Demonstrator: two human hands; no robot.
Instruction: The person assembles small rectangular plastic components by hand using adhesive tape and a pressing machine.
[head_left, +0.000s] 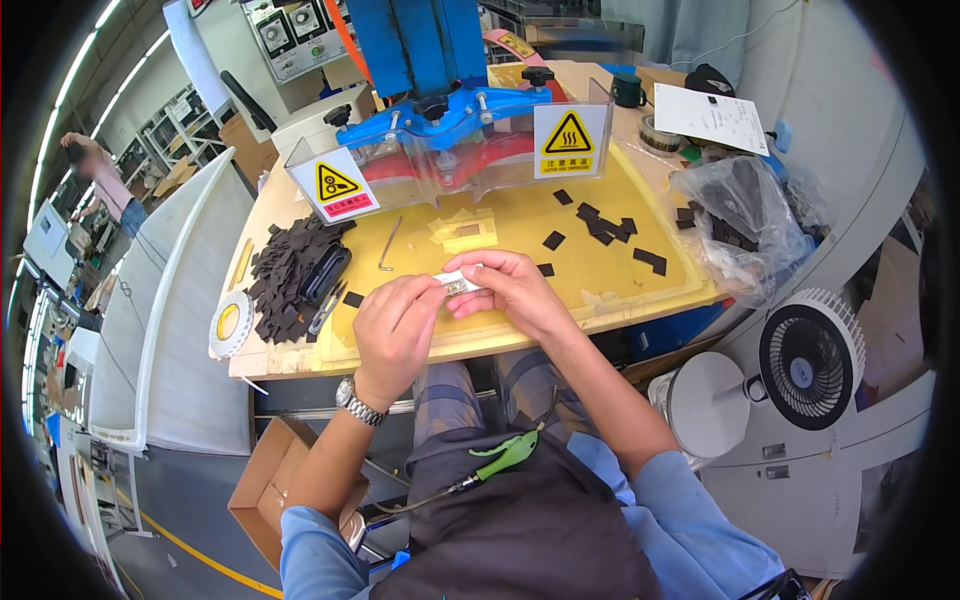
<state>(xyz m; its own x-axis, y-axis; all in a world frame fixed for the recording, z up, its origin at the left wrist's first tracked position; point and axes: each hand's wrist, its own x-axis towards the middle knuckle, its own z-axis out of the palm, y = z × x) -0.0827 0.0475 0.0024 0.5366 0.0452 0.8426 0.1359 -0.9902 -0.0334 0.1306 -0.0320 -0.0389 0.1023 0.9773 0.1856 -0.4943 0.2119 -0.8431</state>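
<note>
Near the front edge of the yellow work mat, my left hand and my right hand meet over a small white-and-silver flat piece. Fingers of both hands pinch it, partly covering it, and its exact kind is too small to make out. Just beyond my fingers a pale yellow fixture lies on the mat. A bent metal hex key rests to its left. Left of my left hand there is a big pile of black rectangular pads, with tweezers at its near side.
A blue press with a clear guard stands behind the mat. Loose black pads are scattered at right, beside a plastic bag. A tape roll sits at the left edge; a fan stands at right.
</note>
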